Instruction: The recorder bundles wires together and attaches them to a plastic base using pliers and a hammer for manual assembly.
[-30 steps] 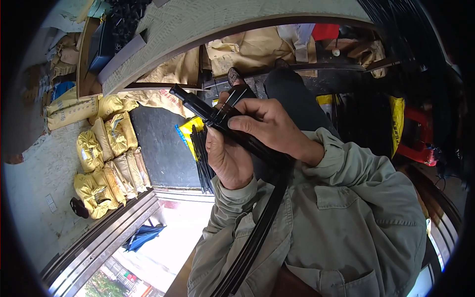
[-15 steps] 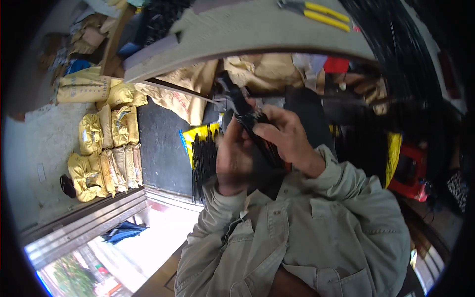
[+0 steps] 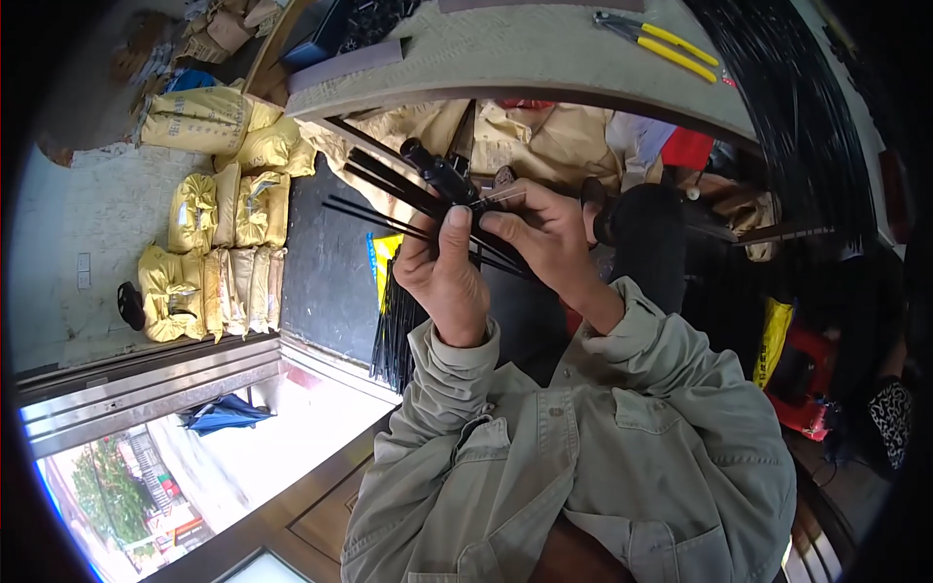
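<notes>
Both hands are raised in front of my chest around a black umbrella frame (image 3: 449, 181). Its thick tubular part tilts up to the left, and several thin black ribs fan out left past my fingers. My left hand (image 3: 449, 277) grips the ribs and the joint from below, thumb pressed upward against it. From the right, my right hand (image 3: 552, 233) pinches the middle of the frame between thumb and fingers. Thin pale wires (image 3: 501, 194) stick out by its fingertips. The palm-side fingers of both hands are partly hidden.
A worktable (image 3: 525, 58) lies ahead with yellow-handled pliers (image 3: 680, 56) and a long bundle of black rods (image 3: 792, 117). More black rods (image 3: 394, 325) stand by a yellow bag at left. Yellow wrapped packages (image 3: 219, 291) line the left wall. A red stool-like object (image 3: 812, 389) sits right.
My view has shifted, so the table sits farther right. The frame's ribs now spread out to the left, and my left hand has turned with its thumb up.
</notes>
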`<state>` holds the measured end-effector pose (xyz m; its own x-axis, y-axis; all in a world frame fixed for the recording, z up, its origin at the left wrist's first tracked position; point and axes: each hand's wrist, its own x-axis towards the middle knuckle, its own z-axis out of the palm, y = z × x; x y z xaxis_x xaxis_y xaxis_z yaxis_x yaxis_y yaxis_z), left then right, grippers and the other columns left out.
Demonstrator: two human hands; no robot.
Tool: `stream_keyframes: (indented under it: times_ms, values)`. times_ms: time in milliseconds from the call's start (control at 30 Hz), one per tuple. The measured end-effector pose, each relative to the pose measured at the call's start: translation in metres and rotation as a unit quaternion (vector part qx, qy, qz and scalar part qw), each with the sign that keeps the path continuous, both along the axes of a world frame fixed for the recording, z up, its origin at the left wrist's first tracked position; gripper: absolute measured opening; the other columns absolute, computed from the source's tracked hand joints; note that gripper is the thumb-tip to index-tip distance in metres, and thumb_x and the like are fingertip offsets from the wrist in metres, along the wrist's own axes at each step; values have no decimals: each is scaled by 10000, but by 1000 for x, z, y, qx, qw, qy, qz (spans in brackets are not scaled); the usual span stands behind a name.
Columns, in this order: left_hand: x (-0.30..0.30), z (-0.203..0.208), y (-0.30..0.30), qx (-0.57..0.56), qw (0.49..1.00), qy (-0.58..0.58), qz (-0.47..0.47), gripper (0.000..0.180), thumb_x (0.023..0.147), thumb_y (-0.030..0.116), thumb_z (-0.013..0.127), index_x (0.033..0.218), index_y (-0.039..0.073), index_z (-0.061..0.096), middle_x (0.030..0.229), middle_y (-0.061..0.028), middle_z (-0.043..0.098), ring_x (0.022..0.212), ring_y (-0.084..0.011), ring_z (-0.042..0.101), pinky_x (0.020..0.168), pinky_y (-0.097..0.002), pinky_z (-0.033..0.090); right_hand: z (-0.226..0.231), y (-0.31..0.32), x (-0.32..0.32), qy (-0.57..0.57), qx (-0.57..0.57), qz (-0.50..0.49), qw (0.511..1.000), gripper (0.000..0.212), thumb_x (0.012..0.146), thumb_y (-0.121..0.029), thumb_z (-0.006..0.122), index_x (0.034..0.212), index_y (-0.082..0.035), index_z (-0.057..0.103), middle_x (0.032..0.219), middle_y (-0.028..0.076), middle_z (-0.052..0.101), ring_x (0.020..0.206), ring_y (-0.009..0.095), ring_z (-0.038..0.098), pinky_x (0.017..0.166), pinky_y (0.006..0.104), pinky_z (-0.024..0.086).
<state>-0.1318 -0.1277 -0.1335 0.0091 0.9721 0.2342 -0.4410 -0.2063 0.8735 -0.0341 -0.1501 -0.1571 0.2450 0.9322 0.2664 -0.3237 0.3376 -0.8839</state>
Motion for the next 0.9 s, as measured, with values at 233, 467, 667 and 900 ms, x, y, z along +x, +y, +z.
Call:
stream_keyframes:
  times_ms: [233,467,667,900]
  values:
    - [-14,-13,-1,-1,999,-22,32,190,821,14,606,997,-54,585,915,-86,628,775,-110,571,725,-226,463,-7,2,-16,-138,47,-114,983,94,782,-41,646,819,31,598,768,44,585,714,85,531,638,212,421]
    - [-16,-9,-1,-12,999,-24,47,197,833,38,602,1002,-58,575,905,-95,624,765,-118,570,712,-222,463,-11,5,-23,-180,66,-148,970,120,752,-47,669,815,27,599,736,64,579,676,103,551,611,220,426]
    - [-14,-14,2,-9,999,-21,49,223,849,75,592,1022,-62,560,914,-94,614,783,-120,563,732,-226,455,-13,8,-20,-147,32,-107,983,135,744,-69,688,805,21,608,754,47,602,694,84,554,603,218,430]
    - [-7,-19,0,1,999,-10,39,237,863,116,582,1017,-61,550,914,-82,604,798,-122,558,747,-235,448,-11,12,-6,-34,-55,10,998,126,742,-62,692,800,16,613,764,15,602,726,48,533,626,203,436]
